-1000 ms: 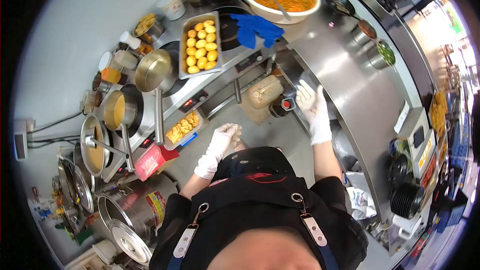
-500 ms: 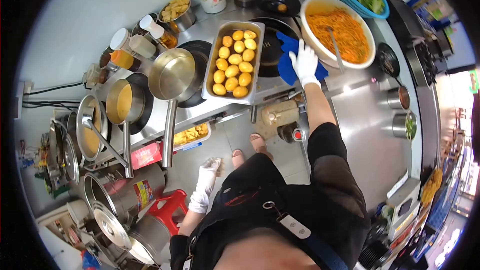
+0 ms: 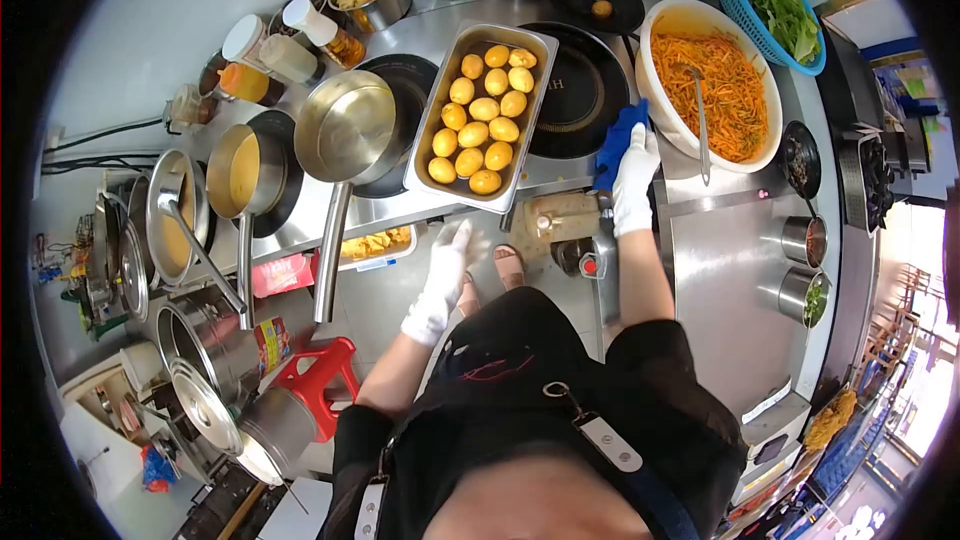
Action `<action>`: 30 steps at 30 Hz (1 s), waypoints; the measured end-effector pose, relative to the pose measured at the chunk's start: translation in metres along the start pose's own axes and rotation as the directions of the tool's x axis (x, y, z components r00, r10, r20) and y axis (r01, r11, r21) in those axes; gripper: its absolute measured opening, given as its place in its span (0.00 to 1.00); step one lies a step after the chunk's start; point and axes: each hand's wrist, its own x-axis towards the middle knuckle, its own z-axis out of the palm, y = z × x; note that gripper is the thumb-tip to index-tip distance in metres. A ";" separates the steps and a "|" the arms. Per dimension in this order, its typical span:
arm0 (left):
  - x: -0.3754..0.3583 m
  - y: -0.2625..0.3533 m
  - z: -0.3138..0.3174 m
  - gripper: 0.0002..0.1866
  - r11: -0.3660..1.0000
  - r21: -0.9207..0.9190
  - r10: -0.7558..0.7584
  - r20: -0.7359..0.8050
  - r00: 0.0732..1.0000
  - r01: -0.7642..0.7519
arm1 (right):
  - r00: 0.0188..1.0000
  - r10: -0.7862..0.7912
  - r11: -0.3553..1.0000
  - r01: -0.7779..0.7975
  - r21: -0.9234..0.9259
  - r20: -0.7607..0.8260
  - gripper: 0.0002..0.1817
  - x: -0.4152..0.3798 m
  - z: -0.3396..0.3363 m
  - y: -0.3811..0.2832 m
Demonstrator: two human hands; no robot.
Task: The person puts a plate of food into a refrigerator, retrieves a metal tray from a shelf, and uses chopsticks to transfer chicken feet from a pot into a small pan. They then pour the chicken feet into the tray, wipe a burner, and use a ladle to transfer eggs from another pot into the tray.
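Note:
My right hand (image 3: 635, 180), in a white glove, is closed on a bunched blue cloth (image 3: 612, 152) at the counter's front edge. It sits between a black round hot plate (image 3: 568, 105) and a white bowl of orange shredded food with a spoon. My left hand (image 3: 447, 278), also gloved, hangs below the counter edge with its fingers stretched out and nothing visible in it. Nearest above it is a steel tray (image 3: 508, 202) with several brown-yellow eggs (image 3: 480, 134). The cloth is partly hidden by my right hand.
Long-handled steel pots (image 3: 348, 130) stand left of the tray, handles jutting over the edge. The white bowl (image 3: 648, 90) and a blue basket of greens (image 3: 738, 15) stand at the right. A red stool (image 3: 318, 380) and large steel pots are on the floor at the left.
My right hand has drawn the blue cloth toward the counter's front edge, and the cloth is now more bunched. My left hand has risen toward the tray and its fingers have straightened.

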 end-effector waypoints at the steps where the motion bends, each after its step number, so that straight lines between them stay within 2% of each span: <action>1: 0.010 -0.002 0.011 0.21 0.998 -0.056 0.011 0.039 0.999 -0.009 | 0.994 0.110 0.971 -0.110 0.211 0.009 0.15 -0.017 0.000 -0.002; 2: 0.017 -0.002 0.021 0.21 0.994 -0.112 0.024 0.077 0.997 -0.016 | 0.989 0.141 0.969 -0.148 0.196 0.047 0.15 -0.031 -0.002 0.007; 5: 0.026 -0.003 0.046 0.12 0.978 -0.209 -0.015 0.019 1.000 0.019 | 0.972 0.201 0.961 -0.220 0.167 0.126 0.22 -0.084 0.005 0.033; 6: 0.026 0.000 0.052 0.12 0.971 -0.238 -0.030 0.021 0.999 0.034 | 0.962 0.242 0.961 -0.256 0.103 0.124 0.24 -0.105 0.016 0.023; 7: 0.031 -0.004 0.053 0.11 0.978 -0.207 -0.001 -0.002 1.000 0.000 | 0.951 0.291 0.954 -0.297 0.046 0.105 0.26 -0.138 0.032 -0.017; 9: 0.045 -0.015 0.052 0.10 0.988 -0.141 0.061 -0.047 0.997 -0.067 | 0.942 0.232 0.973 -0.226 -0.053 0.243 0.29 -0.160 0.043 0.004; 11: 0.041 -0.011 0.053 0.06 0.989 -0.112 0.095 -0.059 0.994 -0.101 | 0.898 0.302 0.953 -0.288 -0.091 0.321 0.28 -0.168 0.048 0.030; 12: 0.039 -0.007 0.054 0.06 0.992 -0.077 0.093 -0.074 0.993 -0.098 | 0.936 0.214 0.977 -0.207 -0.054 0.281 0.25 -0.168 0.049 0.040; 15: 0.033 0.004 0.055 0.06 0.992 -0.042 0.119 -0.081 0.990 -0.122 | 0.923 0.201 0.955 -0.110 -0.277 0.327 0.20 -0.155 0.056 0.034; 16: 0.033 0.005 0.054 0.06 0.990 -0.044 0.133 -0.081 0.988 -0.137 | 0.939 0.098 0.957 0.001 -0.289 0.329 0.18 -0.153 0.059 0.039; 19: 0.034 0.006 0.052 0.07 0.984 -0.038 0.171 -0.075 0.982 -0.174 | 0.944 0.082 0.913 0.056 -0.403 0.318 0.26 -0.145 0.064 0.047; 22: 0.041 0.003 0.045 0.08 0.983 0.122 0.145 -0.084 0.986 -0.134 | 0.953 0.065 0.874 0.089 -0.477 0.296 0.32 -0.140 0.075 0.042; 25: 0.041 0.004 0.043 0.09 0.981 0.081 0.182 -0.063 0.981 -0.177 | 0.969 0.021 0.787 0.137 -0.602 0.247 0.36 -0.136 0.085 0.023; 26: 0.044 0.000 0.042 0.09 0.979 0.104 0.180 -0.055 0.982 -0.174 | 0.965 0.062 0.792 0.108 -0.601 0.255 0.38 -0.130 0.086 0.018; 28: 0.049 -0.004 0.038 0.10 0.974 0.150 0.177 -0.041 0.983 -0.169 | 0.965 -0.011 0.800 0.165 -0.576 0.260 0.39 -0.117 0.091 0.015; 30: 0.048 -0.005 0.038 0.11 0.984 0.103 0.151 -0.055 0.987 -0.145 | 0.966 -0.038 0.764 0.193 -0.616 0.256 0.39 -0.100 0.099 0.011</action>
